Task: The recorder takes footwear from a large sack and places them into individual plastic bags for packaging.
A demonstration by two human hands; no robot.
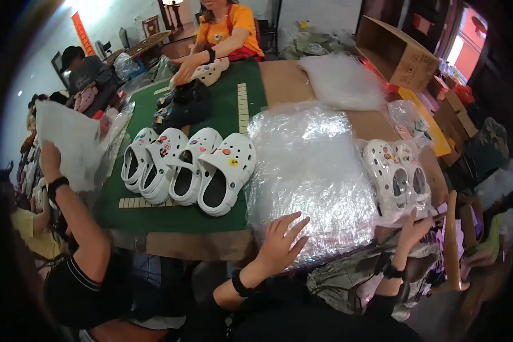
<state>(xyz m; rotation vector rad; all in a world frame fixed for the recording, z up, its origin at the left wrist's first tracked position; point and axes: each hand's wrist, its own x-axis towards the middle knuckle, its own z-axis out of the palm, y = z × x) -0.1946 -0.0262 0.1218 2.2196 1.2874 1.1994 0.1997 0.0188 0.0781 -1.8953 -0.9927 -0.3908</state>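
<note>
My left hand (279,246) lies with fingers spread over the near edge of a stack of clear plastic bags (313,171). Right of the stack, a pair of white clogs (386,171) with colourful charms lies inside a clear plastic bag (403,214). At that bag's near end is my right hand (414,232), its fingers closed on the plastic; the fingertips are partly hard to make out. Left of the stack, several white clogs (225,176) with charms and dark insoles stand in a row on a green mat (228,223).
Across the table, a person in orange handles a cream clog (210,73) beside dark clogs (182,105). At left, another person's hand (50,159) lifts a plastic bag (71,142). More bags (345,80) and an open cardboard box (393,54) sit far right. A wooden chair frame (451,245) stands near right.
</note>
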